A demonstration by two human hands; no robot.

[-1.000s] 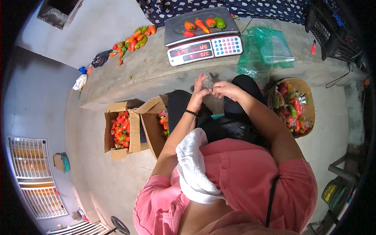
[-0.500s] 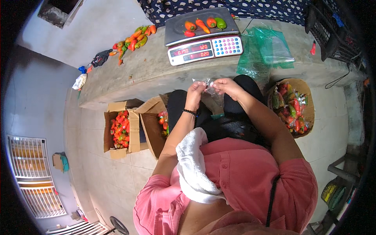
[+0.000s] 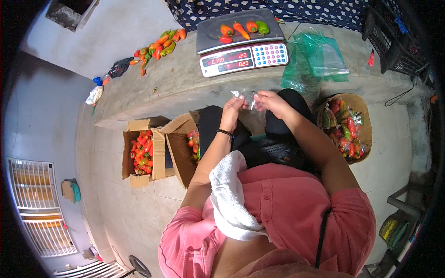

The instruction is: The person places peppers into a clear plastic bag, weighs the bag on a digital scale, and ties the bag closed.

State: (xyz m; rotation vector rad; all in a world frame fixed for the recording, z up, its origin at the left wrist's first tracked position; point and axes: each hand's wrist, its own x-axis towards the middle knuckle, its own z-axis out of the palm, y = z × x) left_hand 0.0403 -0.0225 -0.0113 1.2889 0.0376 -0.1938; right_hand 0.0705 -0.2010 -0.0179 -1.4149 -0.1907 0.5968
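Above my knees, just short of the concrete ledge, both hands pinch a clear plastic bag (image 3: 248, 96) stretched between them. My left hand (image 3: 234, 104), with a dark beaded bracelet at the wrist, is closed on one side of it. My right hand (image 3: 271, 102) grips the other side between thumb and fingers. Beyond them stands a digital scale (image 3: 244, 60) with a dark platform, its red display lit. On the platform lie several peppers (image 3: 241, 30), orange, red and green.
Loose peppers (image 3: 160, 47) lie left on the ledge (image 3: 185, 76); green plastic bags (image 3: 301, 60) lie right of the scale. Pepper-filled cardboard boxes flank me: a left box (image 3: 159, 155), a tilted box (image 3: 178, 157), a right box (image 3: 366, 143). A black crate (image 3: 394, 51) stands far right.
The clear bag, hanging down between my knees before, is now raised and spread between my fingers. My hands have shifted only slightly. Peppers and scale look unmoved.
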